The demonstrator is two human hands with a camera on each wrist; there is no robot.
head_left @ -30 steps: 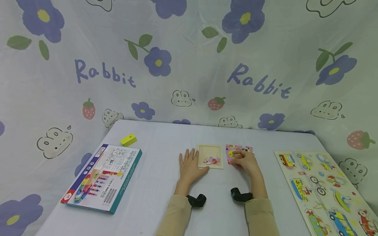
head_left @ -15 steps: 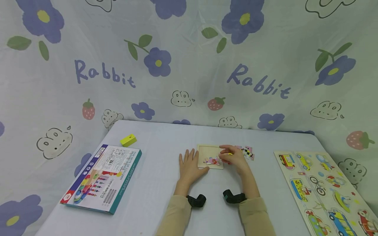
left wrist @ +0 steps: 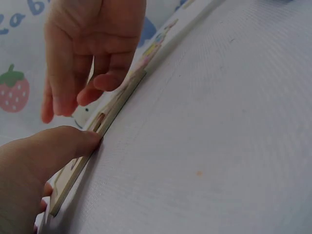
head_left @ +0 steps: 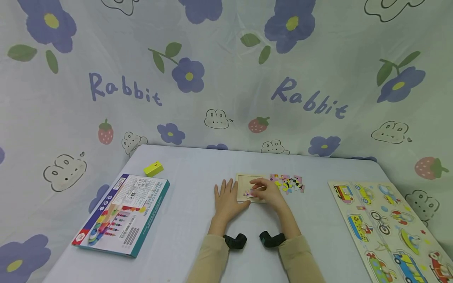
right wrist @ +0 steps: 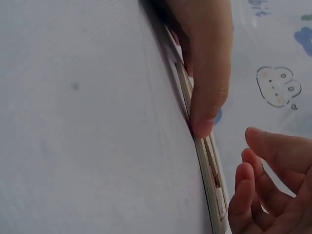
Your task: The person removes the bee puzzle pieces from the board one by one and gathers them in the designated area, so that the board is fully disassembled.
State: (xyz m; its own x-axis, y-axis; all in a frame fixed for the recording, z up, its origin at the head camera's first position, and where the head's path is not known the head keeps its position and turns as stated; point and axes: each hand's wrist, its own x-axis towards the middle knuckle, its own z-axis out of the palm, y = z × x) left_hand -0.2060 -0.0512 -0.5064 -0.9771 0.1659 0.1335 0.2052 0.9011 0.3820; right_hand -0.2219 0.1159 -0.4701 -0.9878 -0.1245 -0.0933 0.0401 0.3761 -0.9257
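My left hand (head_left: 226, 201) lies with its fingers spread beside a small wooden puzzle tray (head_left: 244, 181). Its thumb (left wrist: 78, 141) touches the tray's near edge in the left wrist view. Over the tray's right part hovers my right hand (head_left: 271, 194), hiding much of what lies there. The right wrist view shows that hand's fingers (right wrist: 241, 190) loosely bent and apart from the thumb, with nothing visible between them. A pink printed puzzle piece (head_left: 248, 193) shows partly inside the tray. To the right lie several jigsaw pieces (head_left: 290, 183), pink, yellow and checked.
A flat box (head_left: 131, 212) with a teal side lies at the left, with a yellow block (head_left: 153, 169) behind it. On the right is a large wooden picture board (head_left: 385, 224) of vehicles. A patterned curtain (head_left: 226, 90) hangs behind the table.
My right hand has moved left from the loose pieces to above the tray. A pink-red piece has gone from the pile's lower left corner. My left hand has stayed in place.
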